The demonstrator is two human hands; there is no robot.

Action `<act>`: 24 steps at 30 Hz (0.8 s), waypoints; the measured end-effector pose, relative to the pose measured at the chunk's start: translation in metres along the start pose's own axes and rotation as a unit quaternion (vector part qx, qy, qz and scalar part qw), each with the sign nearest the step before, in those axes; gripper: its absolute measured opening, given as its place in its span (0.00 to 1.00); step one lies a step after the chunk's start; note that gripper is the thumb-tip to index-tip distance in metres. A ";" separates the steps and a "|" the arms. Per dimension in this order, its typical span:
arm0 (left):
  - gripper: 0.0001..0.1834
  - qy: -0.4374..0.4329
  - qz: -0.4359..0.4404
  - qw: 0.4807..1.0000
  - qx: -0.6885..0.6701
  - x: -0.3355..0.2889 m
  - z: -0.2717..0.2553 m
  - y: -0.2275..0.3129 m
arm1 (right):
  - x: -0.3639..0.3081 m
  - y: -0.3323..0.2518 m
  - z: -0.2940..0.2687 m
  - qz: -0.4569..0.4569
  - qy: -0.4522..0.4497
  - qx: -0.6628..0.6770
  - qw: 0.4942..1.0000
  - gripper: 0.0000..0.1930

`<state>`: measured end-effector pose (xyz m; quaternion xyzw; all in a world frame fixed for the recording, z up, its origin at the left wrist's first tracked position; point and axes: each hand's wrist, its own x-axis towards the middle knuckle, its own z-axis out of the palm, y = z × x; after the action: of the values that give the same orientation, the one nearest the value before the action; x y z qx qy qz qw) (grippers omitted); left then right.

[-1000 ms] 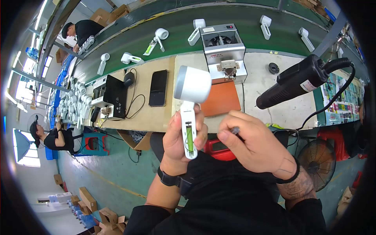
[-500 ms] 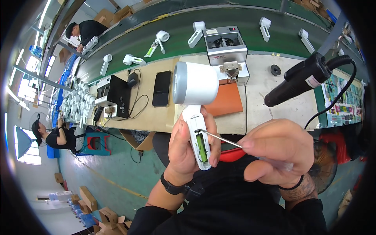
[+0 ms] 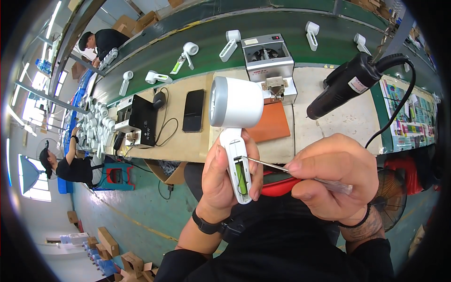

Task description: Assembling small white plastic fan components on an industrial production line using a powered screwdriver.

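My left hand [image 3: 225, 183] grips the handle of a white handheld device [image 3: 235, 122] with a round grey-faced head, held upright over my lap. The handle's side is open and shows a green part inside. My right hand [image 3: 333, 178] pinches a thin metal tool [image 3: 282, 168] with a clear handle; its tip reaches into the open handle next to the green part.
A black hanging power tool [image 3: 350, 84] with a cable is to the right. On the bench stand a grey metal machine [image 3: 268, 63], an orange pad [image 3: 272, 124], a black phone [image 3: 193, 110] and a black box [image 3: 141, 120]. Several white devices lie on the green conveyor [image 3: 197, 42]. Other workers sit at left.
The device has come closer and higher in my left hand. My right hand moved left and brought the thin tool's tip into the open handle.
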<state>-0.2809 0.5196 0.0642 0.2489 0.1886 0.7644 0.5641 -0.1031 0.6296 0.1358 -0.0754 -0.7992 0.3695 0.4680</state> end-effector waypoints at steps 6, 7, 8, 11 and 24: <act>0.27 -0.006 0.011 0.999 0.042 0.004 -0.005 0.002 | 0.000 0.001 0.003 0.010 0.000 0.009 1.000 0.13; 0.27 -0.007 0.011 0.999 0.041 0.004 -0.006 0.002 | 0.000 0.002 0.003 0.010 0.000 0.008 1.000 0.13; 0.27 -0.003 0.013 0.999 0.040 0.004 -0.006 0.002 | 0.000 0.004 0.004 0.002 0.004 0.006 1.000 0.13; 0.27 -0.001 0.015 0.999 0.046 0.004 -0.009 0.003 | 0.001 0.006 0.005 -0.005 0.009 0.010 1.000 0.12; 0.29 0.013 0.031 0.975 0.221 0.007 -0.015 0.018 | 0.004 0.011 0.014 -0.003 0.016 -0.014 1.000 0.10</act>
<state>-0.3050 0.5211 0.0635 0.3629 0.3527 0.7241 0.4686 -0.1189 0.6317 0.1269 -0.0858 -0.7968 0.3557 0.4809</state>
